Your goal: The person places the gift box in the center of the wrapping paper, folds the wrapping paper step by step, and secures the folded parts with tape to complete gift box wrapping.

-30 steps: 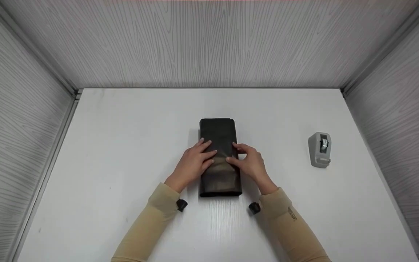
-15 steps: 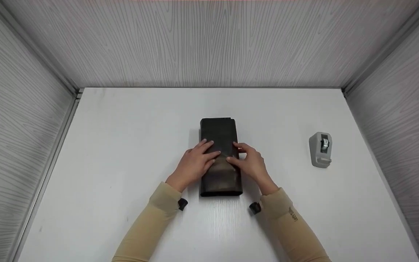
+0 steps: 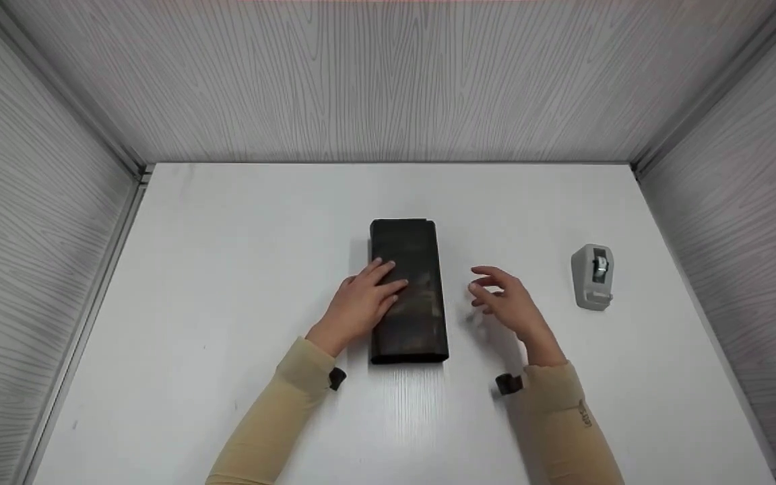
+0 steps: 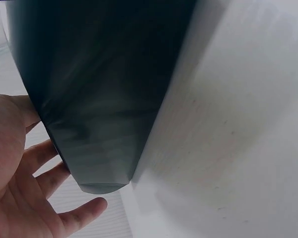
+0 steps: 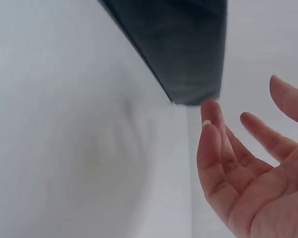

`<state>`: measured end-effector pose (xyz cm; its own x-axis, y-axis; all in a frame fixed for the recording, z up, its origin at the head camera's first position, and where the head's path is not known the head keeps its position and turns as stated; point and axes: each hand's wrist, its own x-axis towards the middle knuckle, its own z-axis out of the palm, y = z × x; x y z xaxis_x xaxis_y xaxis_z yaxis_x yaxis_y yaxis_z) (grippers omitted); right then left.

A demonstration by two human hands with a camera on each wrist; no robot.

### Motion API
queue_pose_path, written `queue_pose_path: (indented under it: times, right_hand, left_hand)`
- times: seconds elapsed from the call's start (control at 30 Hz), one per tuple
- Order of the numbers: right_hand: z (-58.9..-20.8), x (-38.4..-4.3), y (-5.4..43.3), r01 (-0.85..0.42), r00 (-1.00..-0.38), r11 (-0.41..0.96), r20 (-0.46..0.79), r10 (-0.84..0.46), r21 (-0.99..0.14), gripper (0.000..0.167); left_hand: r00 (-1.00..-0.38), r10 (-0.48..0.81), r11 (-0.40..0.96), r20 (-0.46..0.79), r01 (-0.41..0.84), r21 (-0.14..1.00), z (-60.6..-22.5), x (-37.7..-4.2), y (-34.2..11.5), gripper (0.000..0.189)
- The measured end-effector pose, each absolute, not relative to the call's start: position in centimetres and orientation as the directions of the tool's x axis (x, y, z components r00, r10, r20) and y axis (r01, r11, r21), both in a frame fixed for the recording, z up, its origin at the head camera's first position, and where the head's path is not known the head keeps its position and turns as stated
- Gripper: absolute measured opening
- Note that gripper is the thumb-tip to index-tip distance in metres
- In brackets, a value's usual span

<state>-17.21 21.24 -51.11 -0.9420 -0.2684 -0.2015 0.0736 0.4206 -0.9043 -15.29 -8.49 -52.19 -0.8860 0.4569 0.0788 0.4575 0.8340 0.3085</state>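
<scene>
A long box-shaped package (image 3: 415, 323) in smooth black wrapping lies lengthwise on the white table. On its left edge and top rests my left hand (image 3: 356, 306), fingers spread and fairly straight. In the left wrist view the black wrapping (image 4: 109, 99) shows a few creases along its side, with the fingers reaching over its far edge. My right hand (image 3: 509, 303) hovers to the right of the package, apart from it, fingers loosely bent and holding nothing. The right wrist view shows that hand (image 5: 258, 178) with its palm bare and the package (image 5: 184, 59) beyond.
A grey tape dispenser (image 3: 592, 277) with a roll of tape stands on the right side of the white table (image 3: 240, 242). Wood-grain panels (image 3: 388, 81) close in the table at the back and on both sides.
My right hand has let go of the package's right edge and moved off to the right. The left hand stays on the package, which has hardly moved.
</scene>
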Motion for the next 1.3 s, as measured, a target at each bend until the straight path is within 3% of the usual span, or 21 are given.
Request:
queue_pose_path:
  times: [0.3, 0.67, 1.0, 1.3]
  right_hand:
    - [-50.3, -17.1, 27.6, 0.143, -0.988, 0.491, -0.154, 0.019, -0.860, 0.054]
    - [-49.9, -17.2, 34.3, 0.285, -0.931, 0.499, -0.113, 0.347, -0.818, 0.054]
    - [-51.0, -17.6, 38.1, 0.396, -0.874, 0.471, -0.166, 0.458, -0.788, 0.056]
    - [-51.4, -17.7, 39.0, 0.502, -0.856, 0.528, -0.306, 0.416, -0.685, 0.065]
  left_hand:
    - [-0.885, 0.457, 0.833, 0.087, 0.460, 0.308, -52.1, -15.3, -8.5, 0.037]
    - [-0.882, 0.458, 0.824, 0.109, 0.467, 0.321, -52.3, -15.1, -8.5, 0.037]
    - [-0.887, 0.454, 0.828, 0.088, 0.456, 0.326, -52.4, -15.1, -8.3, 0.037]
    - [-0.877, 0.469, 0.814, 0.103, 0.474, 0.336, -52.5, -15.2, -8.3, 0.037]
